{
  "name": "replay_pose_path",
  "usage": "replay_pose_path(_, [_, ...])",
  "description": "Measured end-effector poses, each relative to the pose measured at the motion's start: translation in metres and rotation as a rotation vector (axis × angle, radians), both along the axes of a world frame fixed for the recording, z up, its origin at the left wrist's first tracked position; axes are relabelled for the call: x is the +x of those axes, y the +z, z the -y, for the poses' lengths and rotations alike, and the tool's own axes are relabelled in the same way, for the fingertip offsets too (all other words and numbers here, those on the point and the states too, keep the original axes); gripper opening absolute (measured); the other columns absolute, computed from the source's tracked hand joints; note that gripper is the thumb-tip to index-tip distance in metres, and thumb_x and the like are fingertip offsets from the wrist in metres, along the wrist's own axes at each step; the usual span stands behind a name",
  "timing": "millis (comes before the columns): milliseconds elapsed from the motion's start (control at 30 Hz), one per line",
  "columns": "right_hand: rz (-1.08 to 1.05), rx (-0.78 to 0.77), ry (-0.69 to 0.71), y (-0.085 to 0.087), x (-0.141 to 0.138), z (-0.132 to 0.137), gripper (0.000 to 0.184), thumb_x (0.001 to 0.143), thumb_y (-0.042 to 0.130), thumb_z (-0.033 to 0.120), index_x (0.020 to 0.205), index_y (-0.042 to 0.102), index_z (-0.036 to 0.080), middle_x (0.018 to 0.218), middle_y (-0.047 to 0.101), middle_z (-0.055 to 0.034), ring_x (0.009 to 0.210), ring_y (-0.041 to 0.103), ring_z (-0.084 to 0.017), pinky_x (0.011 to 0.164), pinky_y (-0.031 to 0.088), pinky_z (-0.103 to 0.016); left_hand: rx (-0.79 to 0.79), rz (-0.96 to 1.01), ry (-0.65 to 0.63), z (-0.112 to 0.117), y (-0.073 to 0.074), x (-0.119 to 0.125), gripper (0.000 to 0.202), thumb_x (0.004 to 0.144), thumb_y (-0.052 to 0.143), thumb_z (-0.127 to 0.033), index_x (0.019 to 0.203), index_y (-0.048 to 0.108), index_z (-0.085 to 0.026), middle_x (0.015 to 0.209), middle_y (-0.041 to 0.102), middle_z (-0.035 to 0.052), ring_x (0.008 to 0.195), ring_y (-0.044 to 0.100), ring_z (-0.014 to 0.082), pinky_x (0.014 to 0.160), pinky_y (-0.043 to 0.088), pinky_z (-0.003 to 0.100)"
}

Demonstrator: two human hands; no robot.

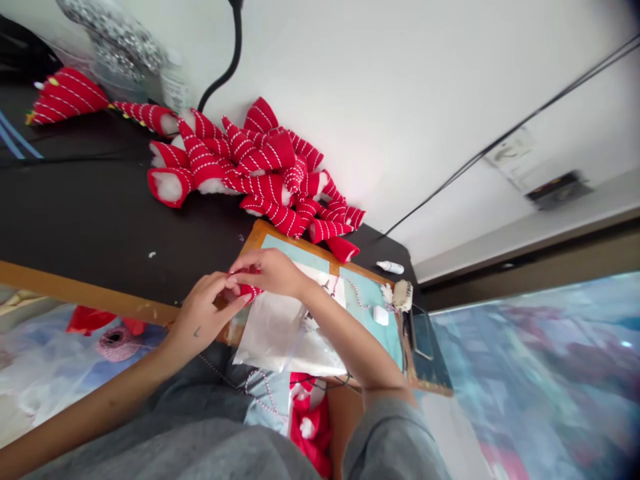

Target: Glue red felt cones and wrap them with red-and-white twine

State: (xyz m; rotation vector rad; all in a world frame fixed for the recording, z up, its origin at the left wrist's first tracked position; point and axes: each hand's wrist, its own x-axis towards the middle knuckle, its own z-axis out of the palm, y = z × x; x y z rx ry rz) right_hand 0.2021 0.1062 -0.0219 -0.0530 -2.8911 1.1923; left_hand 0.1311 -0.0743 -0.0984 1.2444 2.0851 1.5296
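- Against a pale wall [400, 100], a dark table [90, 207] is seen, with wooden edging along its near side.
- At far left, a striped red cone [73, 97] is laid on its side; below the table edge, a pink-and-white spool [117, 343] can be made out.
- Farther right, striped red cones [265, 157] are heaped by the wall, with white stuffing shown at several open ends.
- By the left hand [200, 310], a small red piece [249, 291] is held above the table, in narrowed fingers.
- By the right hand [277, 272], the same piece is pinched, the fingers drawn close together; fine detail is hidden.
- Two-handed close work on this piece is judged to be in hand; a steady left grip and small right finger movements seem called for.
- At right, a twisted cord [357, 293] and a white bottle [390, 267] are left untouched.
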Motion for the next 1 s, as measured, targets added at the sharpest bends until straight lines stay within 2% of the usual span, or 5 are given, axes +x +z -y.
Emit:
replay_pose_path(267, [-0.112, -0.480, -0.147, 0.015, 0.015, -0.017, 0.034, 0.080, 0.091, 0.054, 0.083, 0.078, 0.023, 0.092, 0.077, -0.0002, 0.089, 0.071, -0.016, 0.089, 0.056, -0.032, -0.064, 0.285, -0.290, 0.000, 0.028, -0.035, 0.030, 0.090, 0.068, -0.052, 0.086, 0.059, -0.024, 0.084, 0.066, -0.0005, 0.078, 0.064, 0.0195, 0.071, 0.052, 0.029])
replay_pose_path(400, [-0.057, -0.721, -0.235, 0.009, 0.029, -0.010, 0.037, 0.081, 0.089, 0.055, 0.086, 0.073, 0.023, 0.087, 0.076, 0.0025, 0.083, 0.071, -0.013, 0.084, 0.059, -0.031, 0.007, 0.404, -0.366, -0.004, 0.047, -0.041, 0.026, 0.092, 0.067, -0.043, 0.083, 0.051, -0.024, 0.106, 0.071, 0.0043, 0.093, 0.066, 0.0201, 0.077, 0.054, 0.029])
replay_pose_path(533, [-0.135, -0.746, -0.325, 0.003, 0.042, -0.002, 0.038, 0.086, 0.080, 0.059, 0.084, 0.068, 0.023, 0.082, 0.074, 0.0078, 0.082, 0.070, -0.010, 0.087, 0.055, -0.033, 0.041, 0.235, -0.342, -0.007, 0.048, -0.045, 0.021, 0.092, 0.067, -0.039, 0.084, 0.057, -0.023, 0.100, 0.062, 0.0015, 0.088, 0.059, 0.0173, 0.074, 0.051, 0.026])
replay_pose_path(733, [-0.127, -0.695, -0.399, -0.001, 0.049, -0.003, 0.040, 0.083, 0.087, 0.060, 0.083, 0.067, 0.025, 0.080, 0.068, 0.0049, 0.075, 0.064, -0.013, 0.077, 0.056, -0.030, -0.053, 0.347, -0.381, -0.015, 0.043, -0.047, 0.023, 0.094, 0.069, -0.044, 0.091, 0.061, -0.023, 0.090, 0.066, -0.0014, 0.086, 0.063, 0.0178, 0.078, 0.053, 0.028])
replay_pose_path(1000, [-0.172, -0.779, -0.412, -0.008, 0.052, -0.002, 0.048, 0.072, 0.093, 0.065, 0.082, 0.070, 0.024, 0.082, 0.070, 0.0038, 0.076, 0.065, -0.013, 0.080, 0.057, -0.031, -0.071, 0.355, -0.306, -0.020, 0.041, -0.049, 0.027, 0.086, 0.078, -0.043, 0.088, 0.061, -0.023, 0.088, 0.067, -0.0021, 0.085, 0.065, 0.0185, 0.078, 0.053, 0.029])
